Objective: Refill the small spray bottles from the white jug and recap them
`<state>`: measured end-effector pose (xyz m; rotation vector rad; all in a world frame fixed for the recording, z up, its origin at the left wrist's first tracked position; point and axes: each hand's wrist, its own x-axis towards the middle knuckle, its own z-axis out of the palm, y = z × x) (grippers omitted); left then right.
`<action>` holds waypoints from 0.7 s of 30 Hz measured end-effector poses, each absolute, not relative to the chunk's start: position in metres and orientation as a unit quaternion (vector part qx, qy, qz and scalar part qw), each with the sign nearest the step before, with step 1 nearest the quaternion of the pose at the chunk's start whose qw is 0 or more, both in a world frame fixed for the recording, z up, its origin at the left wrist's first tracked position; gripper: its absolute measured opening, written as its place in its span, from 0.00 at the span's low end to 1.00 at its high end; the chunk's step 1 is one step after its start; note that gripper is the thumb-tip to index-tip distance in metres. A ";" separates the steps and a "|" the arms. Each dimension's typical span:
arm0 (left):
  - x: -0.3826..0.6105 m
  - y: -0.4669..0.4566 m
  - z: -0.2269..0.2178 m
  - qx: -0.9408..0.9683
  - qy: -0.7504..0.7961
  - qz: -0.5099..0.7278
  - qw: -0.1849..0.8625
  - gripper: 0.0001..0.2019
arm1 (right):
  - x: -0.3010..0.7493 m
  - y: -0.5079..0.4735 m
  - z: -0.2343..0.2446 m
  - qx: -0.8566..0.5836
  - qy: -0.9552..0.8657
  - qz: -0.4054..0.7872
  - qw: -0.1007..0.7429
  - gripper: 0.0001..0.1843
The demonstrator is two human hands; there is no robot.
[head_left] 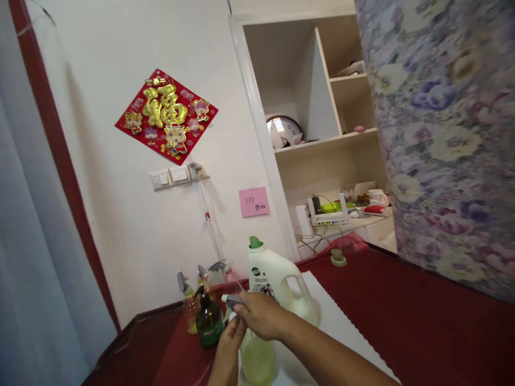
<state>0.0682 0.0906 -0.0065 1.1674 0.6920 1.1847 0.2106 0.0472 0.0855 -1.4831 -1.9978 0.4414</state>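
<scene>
Both my hands are at the top of a clear spray bottle (pixel 258 358) that holds pale green liquid. My right hand (pixel 261 315) is closed on its grey and white trigger spray head (pixel 230 300). Just below, my left hand (pixel 230 339) has its fingers closed around the collar of the spray head, which they mostly hide. Right behind the bottle stands a large white jug (pixel 277 279) with a handle and an uncapped green spout. A dark green pump bottle (pixel 210 324) stands to the left of my hands.
Several more spray bottles (pixel 191 311) stand by the wall. The jug's likely cap, a pale green one (pixel 338 258), lies on the red tablecloth (pixel 434 305). A white mat (pixel 341 332) lies under the jug. Shelves (pixel 322 145) and a floral curtain (pixel 442 161) are beyond.
</scene>
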 end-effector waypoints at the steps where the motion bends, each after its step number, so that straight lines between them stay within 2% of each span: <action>1: 0.067 0.091 -0.008 0.507 0.304 0.510 0.624 0.31 | 0.211 0.047 0.085 -0.560 -0.753 0.168 0.302 0.18; 9: 0.085 0.083 0.004 0.492 0.299 0.580 0.577 0.33 | 0.211 0.046 0.086 -0.565 -0.749 0.177 0.298 0.18; 16: 0.075 0.074 0.003 0.511 0.306 0.543 0.592 0.29 | 0.212 0.049 0.084 -0.555 -0.753 0.184 0.302 0.18; 21: 0.073 0.076 0.002 0.509 0.294 0.549 0.594 0.31 | 0.212 0.051 0.081 -0.547 -0.755 0.186 0.310 0.18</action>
